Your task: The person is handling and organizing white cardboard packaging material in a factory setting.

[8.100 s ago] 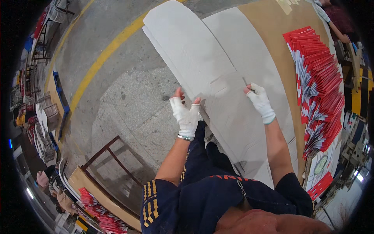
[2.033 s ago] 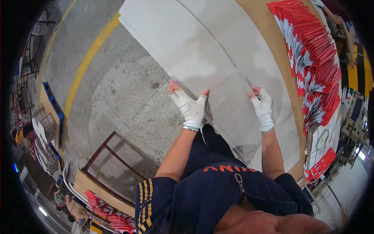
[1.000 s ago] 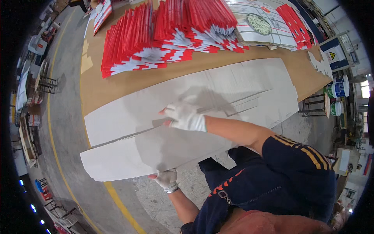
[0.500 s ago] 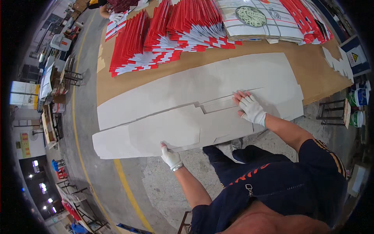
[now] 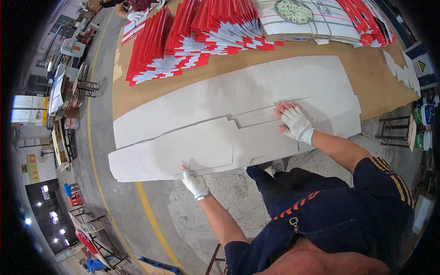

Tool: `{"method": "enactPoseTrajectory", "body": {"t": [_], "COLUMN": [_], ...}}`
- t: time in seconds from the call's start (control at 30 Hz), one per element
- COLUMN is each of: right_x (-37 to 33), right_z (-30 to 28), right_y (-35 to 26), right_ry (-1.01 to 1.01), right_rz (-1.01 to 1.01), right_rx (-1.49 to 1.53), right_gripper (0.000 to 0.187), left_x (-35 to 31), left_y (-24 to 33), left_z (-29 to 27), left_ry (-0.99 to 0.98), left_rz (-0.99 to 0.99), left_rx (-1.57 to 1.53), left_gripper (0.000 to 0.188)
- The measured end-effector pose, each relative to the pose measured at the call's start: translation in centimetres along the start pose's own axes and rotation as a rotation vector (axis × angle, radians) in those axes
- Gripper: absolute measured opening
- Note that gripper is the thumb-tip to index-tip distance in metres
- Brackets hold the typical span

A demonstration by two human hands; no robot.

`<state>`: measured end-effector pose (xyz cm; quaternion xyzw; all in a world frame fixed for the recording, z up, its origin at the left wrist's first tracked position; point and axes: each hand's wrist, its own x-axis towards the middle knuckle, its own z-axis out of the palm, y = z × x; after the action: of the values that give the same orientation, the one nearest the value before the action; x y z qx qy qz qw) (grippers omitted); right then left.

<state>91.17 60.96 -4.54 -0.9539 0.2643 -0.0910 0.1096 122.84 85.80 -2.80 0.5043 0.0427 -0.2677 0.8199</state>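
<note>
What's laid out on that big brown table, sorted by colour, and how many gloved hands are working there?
White cardboard sheets: 2
Red-and-white stacks: 3
Tied pale bundle: 1
Gloved hands, left hand, right hand, a co-worker's hand: 3
Total: 9
</note>
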Motion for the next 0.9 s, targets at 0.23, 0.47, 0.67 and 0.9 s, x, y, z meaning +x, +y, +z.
{"method": "enactPoseTrajectory", "body": {"t": [0.23, 0.47, 0.67, 0.9], "right_x": [-0.4, -0.6, -0.7, -1.0], "right_z": [-0.5, -0.6, -0.5, -0.6], "right_y": [0.4, 0.7, 0.8, 1.3], "right_ry": [0.012, 0.021, 0.011, 0.002], "right_rz": [0.001, 0.001, -0.006, 0.005], "right_rx": [-0.054, -0.057, -0.059, -0.058], "right_gripper": [0.068, 0.069, 0.067, 0.066], "left_x": [-2.2, 0.2, -0.7, 0.3], "left_y": [-1.9, 0.3, -0.6, 0.4], "left_z": [4.0, -0.3, 1.8, -0.6], "left_ry": [0.249, 0.045, 0.204, 0.012], "left_rz": [0.655, -0.078, 0.230, -0.071], "left_rx": [0.763, -0.201, 0.641, -0.167], "left_gripper": [0.018, 0.039, 0.025, 0.035]}}
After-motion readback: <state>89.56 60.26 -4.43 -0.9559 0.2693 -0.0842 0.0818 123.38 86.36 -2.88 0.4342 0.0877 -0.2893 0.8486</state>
